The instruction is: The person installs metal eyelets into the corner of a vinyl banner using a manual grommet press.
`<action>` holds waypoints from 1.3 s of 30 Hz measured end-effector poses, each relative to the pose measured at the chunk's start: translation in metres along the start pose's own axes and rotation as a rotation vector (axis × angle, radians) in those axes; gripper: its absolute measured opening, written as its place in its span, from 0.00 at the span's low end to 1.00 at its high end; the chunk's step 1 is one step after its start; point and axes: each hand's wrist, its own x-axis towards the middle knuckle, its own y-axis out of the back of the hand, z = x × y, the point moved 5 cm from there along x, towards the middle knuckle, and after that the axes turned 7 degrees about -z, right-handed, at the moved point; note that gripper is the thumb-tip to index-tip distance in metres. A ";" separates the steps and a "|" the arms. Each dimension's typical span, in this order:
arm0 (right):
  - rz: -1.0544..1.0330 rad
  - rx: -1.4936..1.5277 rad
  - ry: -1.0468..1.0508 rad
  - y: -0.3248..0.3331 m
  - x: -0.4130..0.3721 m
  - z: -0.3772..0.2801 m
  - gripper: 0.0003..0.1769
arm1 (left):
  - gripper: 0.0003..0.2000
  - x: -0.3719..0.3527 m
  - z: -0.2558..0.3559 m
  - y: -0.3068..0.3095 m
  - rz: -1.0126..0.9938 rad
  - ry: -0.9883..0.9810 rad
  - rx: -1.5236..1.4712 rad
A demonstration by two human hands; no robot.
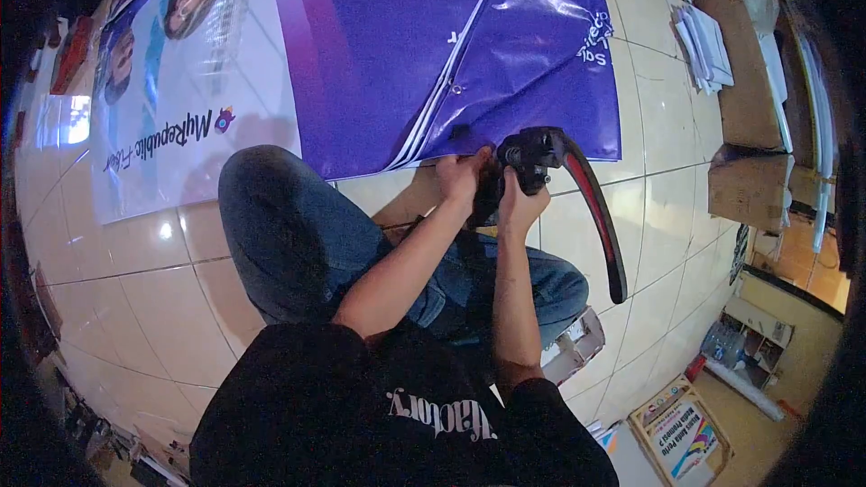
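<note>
A black hand eyelet press point(526, 155) with a spring and a long curved lever point(591, 194) with a red stripe stands at the lower edge of a purple and white printed banner point(361, 81). My right hand point(523, 206) is closed around the press body, with its thumb up by the spring. Left of the press, my left hand point(460, 176) pinches the banner's edge; its fingertips are partly hidden against the dark tool. One corner of the banner is folded over, and a metal eyelet point(456, 89) shows on the fold. The jaws of the press are hidden.
I sit cross-legged on a tiled floor point(667, 243). Beside my right knee lies an open small box point(577, 347). Stacked papers point(704, 50) and a cardboard box point(750, 185) are at the right. A framed printed sign point(683, 433) lies at the lower right.
</note>
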 end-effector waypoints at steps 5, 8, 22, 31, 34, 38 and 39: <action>-0.005 -0.075 0.065 0.001 -0.001 -0.007 0.11 | 0.10 0.003 -0.015 0.004 0.035 0.054 0.070; 0.002 -0.141 0.086 0.003 0.003 -0.002 0.11 | 0.09 0.001 -0.007 -0.003 -0.029 -0.002 -0.131; 0.032 -0.121 0.137 0.008 0.010 0.001 0.10 | 0.18 0.011 -0.033 -0.003 -0.103 0.062 -0.162; -0.426 -0.394 0.118 0.084 -0.012 -0.019 0.31 | 0.14 0.029 -0.059 -0.001 -0.048 -0.091 -0.023; -0.088 -0.445 0.036 0.213 -0.035 0.017 0.25 | 0.13 0.043 -0.078 -0.001 -0.101 -0.144 -0.303; -0.015 -0.854 -0.537 0.364 -0.091 0.086 0.18 | 0.13 0.027 -0.061 0.007 0.087 -0.154 0.041; -0.010 -0.856 -0.535 0.365 -0.089 0.103 0.18 | 0.12 0.027 -0.062 0.004 0.042 -0.132 -0.027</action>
